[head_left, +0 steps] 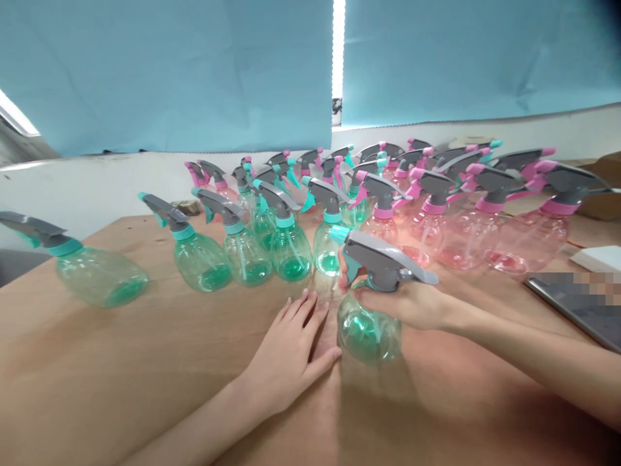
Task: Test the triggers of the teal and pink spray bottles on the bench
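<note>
My right hand (405, 303) is wrapped round the neck of a green spray bottle (369, 333) with a grey and teal trigger head. The bottle is upright, its nozzle turned to the left. Just left of it, my left hand (295, 340) lies flat on the wooden table (194, 382), fingers stretched out and holding nothing. Beyond my fingertips stand green spray bottles, among them one (291, 249) in the front row with a teal collar. Some fingers of my right hand are hidden behind the bottle and its head.
Pink spray bottles (466, 236) crowd the right side, with more mixed bottles behind. A lone green spray bottle (101, 275) stands at the far left. A dark phone (572, 307) lies at the right, near a white box (599, 259). Blue blinds (169, 77) hang behind the table.
</note>
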`<state>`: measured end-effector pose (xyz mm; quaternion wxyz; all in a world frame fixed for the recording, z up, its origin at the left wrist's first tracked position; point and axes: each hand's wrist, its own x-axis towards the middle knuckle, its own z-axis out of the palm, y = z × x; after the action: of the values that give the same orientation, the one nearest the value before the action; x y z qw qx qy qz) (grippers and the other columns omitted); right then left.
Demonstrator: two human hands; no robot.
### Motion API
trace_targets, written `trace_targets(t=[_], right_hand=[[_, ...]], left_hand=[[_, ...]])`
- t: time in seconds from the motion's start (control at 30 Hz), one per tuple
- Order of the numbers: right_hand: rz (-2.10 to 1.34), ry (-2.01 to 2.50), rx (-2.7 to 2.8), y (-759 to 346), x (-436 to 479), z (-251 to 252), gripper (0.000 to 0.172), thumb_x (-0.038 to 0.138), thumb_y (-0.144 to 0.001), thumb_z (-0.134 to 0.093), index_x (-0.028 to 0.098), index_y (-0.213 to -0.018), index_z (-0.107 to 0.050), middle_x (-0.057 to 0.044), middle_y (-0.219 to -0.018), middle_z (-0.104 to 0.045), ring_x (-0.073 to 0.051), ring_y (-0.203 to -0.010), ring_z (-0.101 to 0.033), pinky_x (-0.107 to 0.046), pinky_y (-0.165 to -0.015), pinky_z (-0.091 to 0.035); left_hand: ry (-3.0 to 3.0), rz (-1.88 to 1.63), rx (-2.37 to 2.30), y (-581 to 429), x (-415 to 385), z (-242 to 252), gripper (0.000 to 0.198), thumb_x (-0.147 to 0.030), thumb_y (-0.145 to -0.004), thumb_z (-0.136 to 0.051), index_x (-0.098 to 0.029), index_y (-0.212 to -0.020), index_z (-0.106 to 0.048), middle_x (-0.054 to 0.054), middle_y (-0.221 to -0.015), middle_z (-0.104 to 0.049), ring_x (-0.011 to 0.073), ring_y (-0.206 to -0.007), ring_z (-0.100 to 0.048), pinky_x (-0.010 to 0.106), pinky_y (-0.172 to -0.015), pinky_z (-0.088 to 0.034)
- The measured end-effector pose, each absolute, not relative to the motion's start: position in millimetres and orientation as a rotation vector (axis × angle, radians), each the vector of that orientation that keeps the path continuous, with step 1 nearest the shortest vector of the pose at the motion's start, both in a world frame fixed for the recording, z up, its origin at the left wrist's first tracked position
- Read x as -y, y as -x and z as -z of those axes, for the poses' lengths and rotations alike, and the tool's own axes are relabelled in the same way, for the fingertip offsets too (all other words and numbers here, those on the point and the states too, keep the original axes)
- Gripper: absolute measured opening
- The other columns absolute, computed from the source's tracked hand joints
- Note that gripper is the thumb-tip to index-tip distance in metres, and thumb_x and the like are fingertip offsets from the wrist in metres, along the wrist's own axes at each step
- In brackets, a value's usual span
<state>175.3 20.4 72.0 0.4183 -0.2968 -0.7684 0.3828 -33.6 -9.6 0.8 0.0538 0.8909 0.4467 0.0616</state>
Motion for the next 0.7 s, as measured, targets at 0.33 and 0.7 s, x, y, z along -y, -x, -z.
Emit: trace_targets(t=[0.33, 0.7], right_hand=[[-1.021, 0.712, 1.96, -178.4, -24.5, -68.5, 0.031, 0.008, -0.069, -0.047, 0.025, -0.09, -0.062, 0.003, -0.082, -0.069, -0.013, -0.071, -0.066, -0.024, -0.064, -0.053], [-0.816, 0.932, 1.813, -168.9, -17.0, -59.9, 0.04, 0.017, -0.07, -0.05, 0.028, -0.103, -0.068, -0.001, -0.08, -0.071, -0.02, -0.076, -0.068, -0.036, -0.071, -0.058]], left_hand=[[-2.713, -0.137, -1.367, 33.5, 9.9, -2.3, 0.064, -0.055, -0.095, -0.045, -0.013, -0.143, -0.041, 0.017, -0.151, -0.034, 0.0327, -0.14, -0.03, 0.054, -0.112, -0.028], [-2.721, -0.152, -1.36, 34.0, 9.2, -1.2, 0.065, -0.056, -0.095, -0.043, -0.013, -0.143, -0.039, 0.017, -0.152, -0.033, 0.0328, -0.14, -0.029, 0.054, -0.112, -0.027]])
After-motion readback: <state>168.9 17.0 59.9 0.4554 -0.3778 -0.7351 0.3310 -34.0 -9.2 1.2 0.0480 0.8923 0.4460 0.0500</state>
